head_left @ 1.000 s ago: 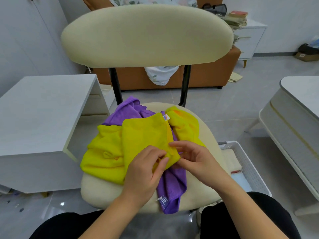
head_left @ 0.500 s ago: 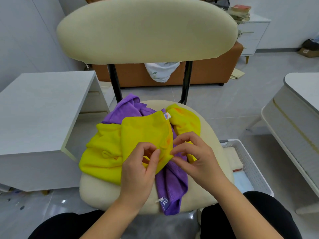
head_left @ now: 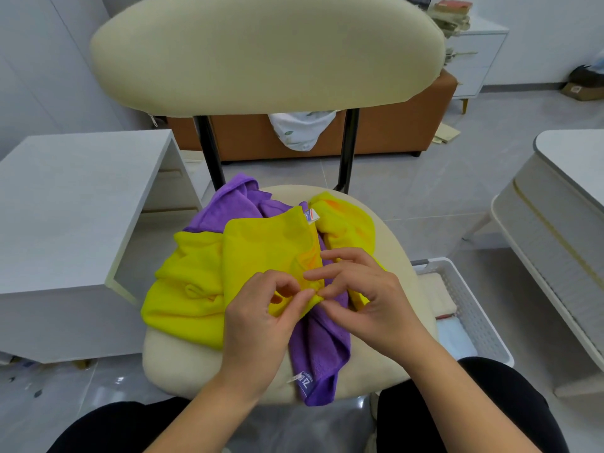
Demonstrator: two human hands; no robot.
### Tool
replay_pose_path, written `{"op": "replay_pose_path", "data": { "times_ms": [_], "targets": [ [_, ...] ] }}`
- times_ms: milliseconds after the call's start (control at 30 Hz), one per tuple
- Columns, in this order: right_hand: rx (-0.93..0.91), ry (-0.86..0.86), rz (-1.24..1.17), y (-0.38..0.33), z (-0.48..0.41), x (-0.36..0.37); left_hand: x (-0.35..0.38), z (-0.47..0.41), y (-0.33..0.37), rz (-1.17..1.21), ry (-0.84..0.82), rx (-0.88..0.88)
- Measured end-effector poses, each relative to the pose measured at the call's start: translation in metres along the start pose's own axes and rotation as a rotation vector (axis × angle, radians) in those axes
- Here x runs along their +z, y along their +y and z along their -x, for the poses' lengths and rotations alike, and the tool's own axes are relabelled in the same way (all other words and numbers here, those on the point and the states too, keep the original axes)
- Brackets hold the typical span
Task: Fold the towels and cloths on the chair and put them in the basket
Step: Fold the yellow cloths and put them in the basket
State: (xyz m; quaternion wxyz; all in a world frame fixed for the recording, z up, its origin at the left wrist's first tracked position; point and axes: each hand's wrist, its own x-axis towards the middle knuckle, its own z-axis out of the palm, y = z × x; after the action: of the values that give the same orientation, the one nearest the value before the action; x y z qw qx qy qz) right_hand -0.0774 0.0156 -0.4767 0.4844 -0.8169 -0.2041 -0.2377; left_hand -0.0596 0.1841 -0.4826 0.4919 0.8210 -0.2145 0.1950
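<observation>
A pile of cloths lies on the cream chair seat (head_left: pixel 170 361). On top is a yellow cloth (head_left: pixel 261 250), with more yellow cloth to its left and at the back right. A purple cloth (head_left: pixel 322 351) shows beneath and hangs over the seat's front edge. My left hand (head_left: pixel 261 325) and my right hand (head_left: pixel 366 295) meet at the top yellow cloth's near corner, and each pinches that corner between thumb and fingers. The white basket (head_left: pixel 480 325) stands on the floor right of the chair, with a folded pale towel inside.
The chair's cream backrest (head_left: pixel 261 50) rises just beyond the pile. A white side table (head_left: pixel 75 197) stands at the left, and a white table (head_left: pixel 562 197) at the right. An orange sofa (head_left: pixel 385 132) sits behind the chair. My knees are at the bottom edge.
Both hands have closed in on the near corner of the top yellow cloth and lifted it slightly off the purple cloth. The pile has otherwise stayed put.
</observation>
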Motion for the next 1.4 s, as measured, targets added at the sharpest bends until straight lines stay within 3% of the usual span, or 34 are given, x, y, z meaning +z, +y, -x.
{"op": "replay_pose_path", "data": {
  "times_ms": [100, 233, 367, 500, 667, 800, 900, 1167, 1267, 1400],
  "targets": [
    [0.000, 0.015, -0.010, -0.002, -0.003, 0.000, -0.004, -0.001, 0.002, 0.008, -0.017, -0.011],
    [0.035, 0.059, -0.052, -0.001, -0.011, 0.000, -0.018, -0.001, 0.001, 0.001, -0.096, 0.171],
    [0.105, 0.139, -0.148, -0.008, -0.023, -0.003, -0.038, 0.005, -0.003, -0.362, -0.164, 0.396],
    [0.150, 0.186, -0.173, -0.032, -0.052, -0.013, -0.070, -0.010, 0.002, -0.558, -0.149, 0.385],
    [0.078, 0.196, -0.188, -0.079, -0.096, -0.034, -0.106, -0.050, 0.036, -0.514, -0.063, 0.371],
    [0.081, 0.218, -0.203, -0.108, -0.117, -0.055, -0.130, -0.084, 0.056, -0.525, -0.230, 0.394],
    [0.157, 0.267, -0.140, -0.119, -0.124, -0.073, -0.148, -0.103, 0.067, -0.379, -0.407, 0.336],
    [0.466, 0.284, -0.260, -0.137, -0.110, -0.081, -0.149, -0.108, 0.106, 0.440, -0.252, -0.177],
    [0.571, 0.242, -0.291, -0.139, -0.104, -0.084, -0.143, -0.099, 0.104, 0.541, -0.277, -0.362],
    [0.768, 0.130, -0.394, -0.117, -0.105, -0.079, -0.128, -0.101, 0.080, 0.487, -0.284, -0.472]
  ]
}}
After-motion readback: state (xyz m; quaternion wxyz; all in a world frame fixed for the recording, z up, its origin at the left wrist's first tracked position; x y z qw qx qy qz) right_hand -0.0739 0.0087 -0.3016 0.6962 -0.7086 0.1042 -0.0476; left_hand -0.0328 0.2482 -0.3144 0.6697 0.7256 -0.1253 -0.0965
